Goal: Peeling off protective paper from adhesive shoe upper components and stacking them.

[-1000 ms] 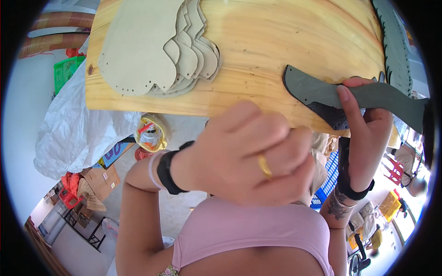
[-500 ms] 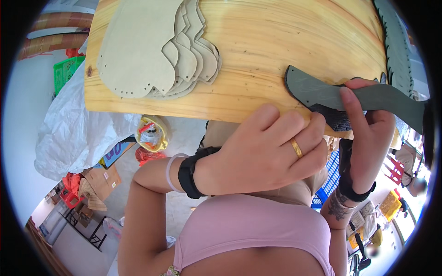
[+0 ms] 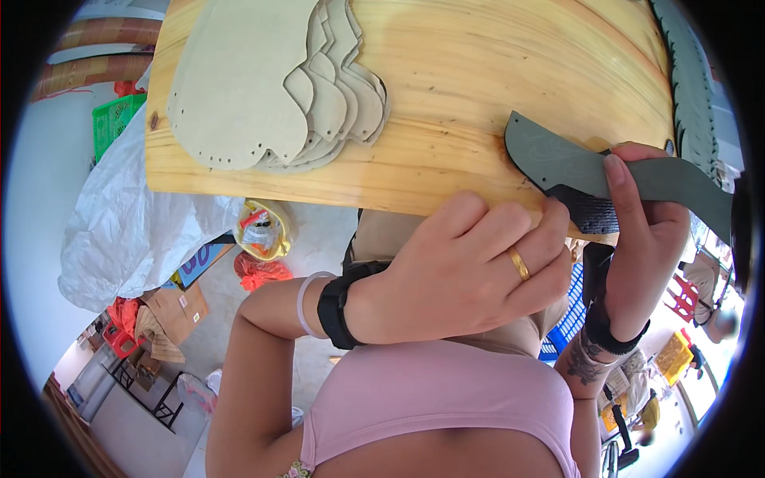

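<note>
In my right hand [image 3: 647, 211] is a long, curved grey-green cut piece [image 3: 570, 163] with small punched holes at its broad end, pinched between thumb and fingers. Under it shows a ribbed black edge [image 3: 586, 209], perhaps of more layers; I cannot make out what it belongs to. Close by, my left hand [image 3: 470, 263] is closed, its fingers curled just in front of the table's near edge, the forefinger beside the ribbed black edge. Its fingertips are hidden, so whatever they may hold does not show. The piece's far right end runs into the dark rim of the picture.
A fanned stack of beige cut pieces [image 3: 239, 88] lies on the left of the wooden table [image 3: 446, 56]. Along its right edge runs a row of grey-green pieces [image 3: 696, 88]. White plastic sheeting [image 3: 131, 215], a yellow bin [image 3: 277, 235] and a cardboard box [image 3: 187, 307] are lower left.
Both hands have shifted slightly to the right, and the grey-green piece has moved right with my right hand. My left hand's fingers remain curled.
</note>
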Demonstrator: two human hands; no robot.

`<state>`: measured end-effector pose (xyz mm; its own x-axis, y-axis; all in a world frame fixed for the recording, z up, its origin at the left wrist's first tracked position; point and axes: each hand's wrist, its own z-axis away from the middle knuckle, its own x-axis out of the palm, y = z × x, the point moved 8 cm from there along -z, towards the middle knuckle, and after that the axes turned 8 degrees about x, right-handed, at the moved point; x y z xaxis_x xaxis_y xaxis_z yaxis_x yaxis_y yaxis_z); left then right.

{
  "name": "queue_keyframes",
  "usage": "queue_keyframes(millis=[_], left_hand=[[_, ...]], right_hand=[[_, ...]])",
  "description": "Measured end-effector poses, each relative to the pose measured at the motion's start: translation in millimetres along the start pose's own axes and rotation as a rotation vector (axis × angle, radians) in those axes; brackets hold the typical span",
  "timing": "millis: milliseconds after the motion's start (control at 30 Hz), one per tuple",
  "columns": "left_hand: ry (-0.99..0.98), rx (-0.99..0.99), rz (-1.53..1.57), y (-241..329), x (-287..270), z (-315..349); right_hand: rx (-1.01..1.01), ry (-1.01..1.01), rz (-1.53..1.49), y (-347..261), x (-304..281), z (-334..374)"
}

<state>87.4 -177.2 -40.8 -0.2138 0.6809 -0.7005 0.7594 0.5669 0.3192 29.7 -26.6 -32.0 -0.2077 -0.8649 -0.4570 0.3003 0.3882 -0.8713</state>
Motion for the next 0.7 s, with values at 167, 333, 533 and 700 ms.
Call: queue_keyframes(millis=[167,333,533,700], left_hand=[[0.006,0.002,0.007,-0.8,-0.2,0.0],[0.001,-0.001,0.004,-0.9,0.1,-0.4],[0.000,-0.002,0.008,-0.7,0.4,-0.1],[-0.007,0.002,0.020,-1.0,-0.1,-0.2]], right_hand=[[0.009,0.007,-0.009,2.9,-0.7,0.7],[0.015,0.012,-0.016,3.7,0.7,0.9],[-0.014,0.004,0.005,0.6,2.8,1.7],[-0.044,0.007,0.057,-2.8,1.5,0.9]])
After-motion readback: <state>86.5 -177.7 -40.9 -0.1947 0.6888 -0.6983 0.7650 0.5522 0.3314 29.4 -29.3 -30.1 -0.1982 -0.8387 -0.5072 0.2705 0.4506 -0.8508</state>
